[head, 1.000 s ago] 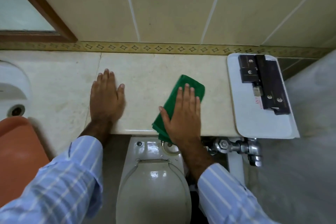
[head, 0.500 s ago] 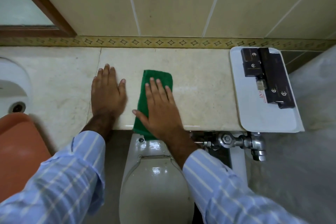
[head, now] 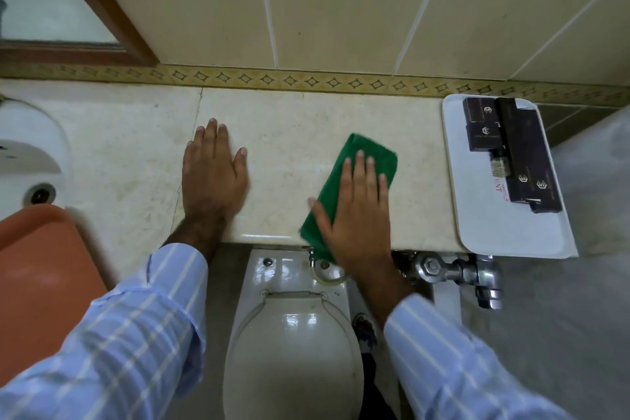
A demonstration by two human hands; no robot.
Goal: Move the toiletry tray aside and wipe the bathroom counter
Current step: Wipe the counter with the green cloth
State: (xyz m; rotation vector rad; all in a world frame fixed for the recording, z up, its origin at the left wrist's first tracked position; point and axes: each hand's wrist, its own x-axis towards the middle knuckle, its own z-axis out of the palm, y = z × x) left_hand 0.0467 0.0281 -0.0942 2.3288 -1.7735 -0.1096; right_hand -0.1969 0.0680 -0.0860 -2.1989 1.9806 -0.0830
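A folded green cloth lies on the cream marble counter, its near end hanging over the front edge. My right hand presses flat on top of it. Flat on the bare counter to the left rests my left hand, holding nothing. The white toiletry tray sits at the counter's right end, carrying several dark boxes at its far half.
A white sink and an orange tray are at the left. Below the counter's front edge stand a toilet and a chrome flush valve. Tiled wall and a mirror frame run behind.
My right hand slid the cloth left toward my left hand, then back right toward the tray. My left hand stayed planted on the counter.
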